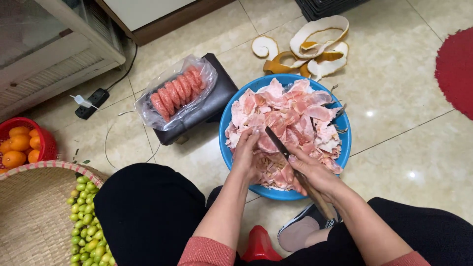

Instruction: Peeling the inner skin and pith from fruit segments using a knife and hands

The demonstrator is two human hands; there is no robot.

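Shiny cream floor tiles (pixel 399 93) all around, seen from above, with two black-clad knees at the bottom. Left hand (pixel 248 156) curled around a pink fruit piece (pixel 267 144) at the near edge of the pile, fingers closed on it. Right hand (pixel 314 173) wrapped tight on the wooden handle of a knife (pixel 282 148), dark blade pointing up and left, touching that same piece. Both hands over a blue bowl (pixel 346 143) heaped with pink and white fruit skins (pixel 290 116). Just left of the bowl, a small black stool (pixel 217 98) with a clear plastic bag (pixel 162 98) on top, a neat row of peeled pink slices (pixel 177 91) inside. Beyond the bowl, thick curls of yellow and white peel (pixel 315 47) on the floor. Far left, a woven flat basket (pixel 29 212) with small green fruits (pixel 86 221), and a red basket (pixel 47 140) of oranges (pixel 18 145) next to it. Red rug (pixel 456 71) at the right edge.
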